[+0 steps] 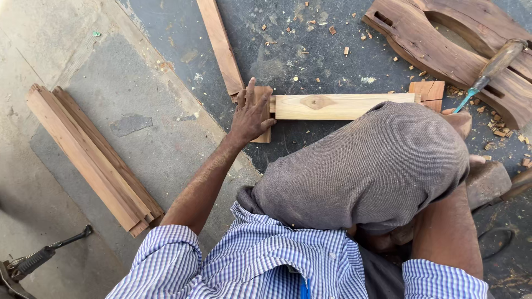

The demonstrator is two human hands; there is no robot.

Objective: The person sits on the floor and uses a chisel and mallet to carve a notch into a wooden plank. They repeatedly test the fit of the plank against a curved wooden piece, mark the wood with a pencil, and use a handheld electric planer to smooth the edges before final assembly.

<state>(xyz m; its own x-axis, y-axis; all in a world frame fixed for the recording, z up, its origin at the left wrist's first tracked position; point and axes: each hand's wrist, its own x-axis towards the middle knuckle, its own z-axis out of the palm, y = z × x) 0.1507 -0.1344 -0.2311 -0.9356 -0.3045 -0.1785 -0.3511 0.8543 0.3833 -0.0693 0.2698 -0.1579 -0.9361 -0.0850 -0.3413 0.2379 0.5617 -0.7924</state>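
Dusty concrete floor (166,149), wood chips scattered.
My left hand (252,116), fingers spread, presses a small block (265,133) beside the pale, knotted plank (343,106); right-hand fingers hidden, can't tell.

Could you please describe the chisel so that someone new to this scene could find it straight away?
Look to the big dark curved wooden piece at top right. The chisel lies slanted across it, the only tool there, with a brown wooden handle and a blue-green blade tip pointing down-left.

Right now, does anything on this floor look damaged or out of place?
Yes. The small reddish wood block at the right end of the pale plank has a crack running through it. Wood chips lie scattered over the dark floor. The left hand presses flat on the plank's other end.
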